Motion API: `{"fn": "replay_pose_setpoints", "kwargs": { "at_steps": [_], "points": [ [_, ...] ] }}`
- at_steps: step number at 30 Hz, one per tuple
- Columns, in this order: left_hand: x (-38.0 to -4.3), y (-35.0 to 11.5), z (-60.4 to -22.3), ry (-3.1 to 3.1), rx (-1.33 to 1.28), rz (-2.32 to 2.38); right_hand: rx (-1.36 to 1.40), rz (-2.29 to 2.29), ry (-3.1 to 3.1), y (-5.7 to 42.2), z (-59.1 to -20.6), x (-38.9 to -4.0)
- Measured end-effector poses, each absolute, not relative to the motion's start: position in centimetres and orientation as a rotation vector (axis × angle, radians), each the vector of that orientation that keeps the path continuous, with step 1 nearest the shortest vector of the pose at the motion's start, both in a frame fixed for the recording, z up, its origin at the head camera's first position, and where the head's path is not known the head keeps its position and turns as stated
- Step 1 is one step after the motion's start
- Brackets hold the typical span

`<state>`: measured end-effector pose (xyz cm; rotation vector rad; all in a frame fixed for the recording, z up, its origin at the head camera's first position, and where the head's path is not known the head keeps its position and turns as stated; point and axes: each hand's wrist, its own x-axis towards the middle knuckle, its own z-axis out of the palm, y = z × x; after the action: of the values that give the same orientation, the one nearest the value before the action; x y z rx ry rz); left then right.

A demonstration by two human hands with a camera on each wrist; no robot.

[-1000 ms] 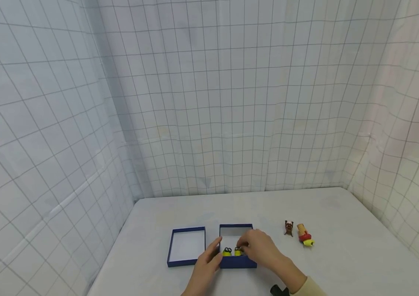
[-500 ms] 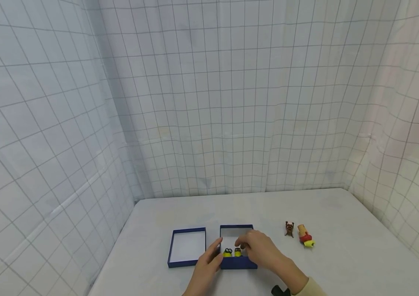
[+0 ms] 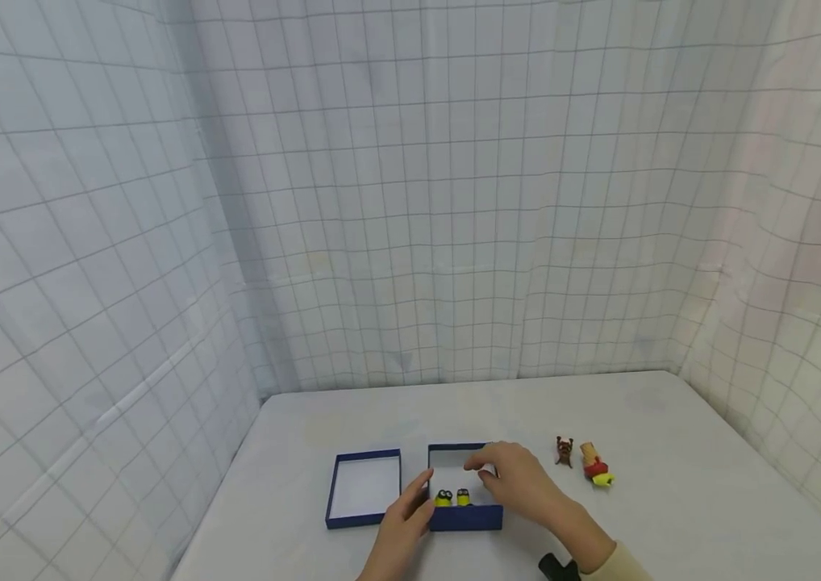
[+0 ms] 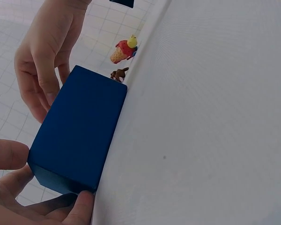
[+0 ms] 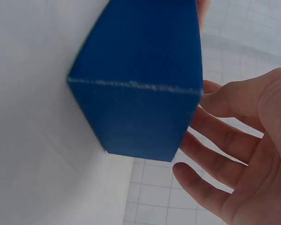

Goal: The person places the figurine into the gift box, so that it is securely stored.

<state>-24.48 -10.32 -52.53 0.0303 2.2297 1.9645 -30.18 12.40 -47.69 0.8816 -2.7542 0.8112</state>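
An open blue box (image 3: pixel 465 518) with a white inside sits in front of me. Two small yellow goggle-eyed toy figures, a left one (image 3: pixel 443 499) and a right one (image 3: pixel 463 497), stand in it along the near wall. My left hand (image 3: pixel 403 520) rests its fingertips against the box's left end, the thumb near the front corner. Over the right side of the box hovers my right hand (image 3: pixel 519 482), thumb and forefinger apart and nothing between them. The right wrist view shows its fingers (image 5: pixel 215 126) loosely spread beyond the blue wall.
A shallow blue lid (image 3: pixel 331 492), white inside, lies left of the box. At the right are a small brown toy figure (image 3: pixel 564 452) and a cone-shaped toy (image 3: pixel 594 466) in red and yellow. White gridded curtains (image 3: pixel 454 242) surround the white table (image 3: pixel 294 484).
My right hand has let go of the right yellow figure, lifted slightly away toward the right, and its thumb and forefinger have parted. My left hand stays at the box.
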Motion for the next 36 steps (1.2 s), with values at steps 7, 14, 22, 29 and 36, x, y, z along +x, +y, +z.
{"fn": "replay_pose_setpoints", "kwargs": {
  "at_steps": [7, 14, 22, 29, 36],
  "points": [
    [-24.4, -10.3, -52.3, 2.258, 0.014, 1.939, 0.814, 0.817, -2.666, 13.5, -47.0, -30.3],
    [-24.5, -10.3, -52.5, 2.265, 0.016, 1.946, 0.694, 0.842, -2.677, 14.5, -47.0, -30.8],
    [-24.4, -10.3, -52.4, 2.27, 0.018, 1.953, 0.634, 0.86, -2.615, 16.2, -46.6, -31.6],
    [-24.3, -10.3, -52.2, 2.286, 0.023, 1.954, 0.587, 0.859, -2.601, 18.2, -46.9, -32.7],
    [-24.4, -10.1, -52.6, 2.267, 0.016, 1.967, 0.587, 0.863, -2.595, 20.2, -47.5, -33.2]
  ]
}}
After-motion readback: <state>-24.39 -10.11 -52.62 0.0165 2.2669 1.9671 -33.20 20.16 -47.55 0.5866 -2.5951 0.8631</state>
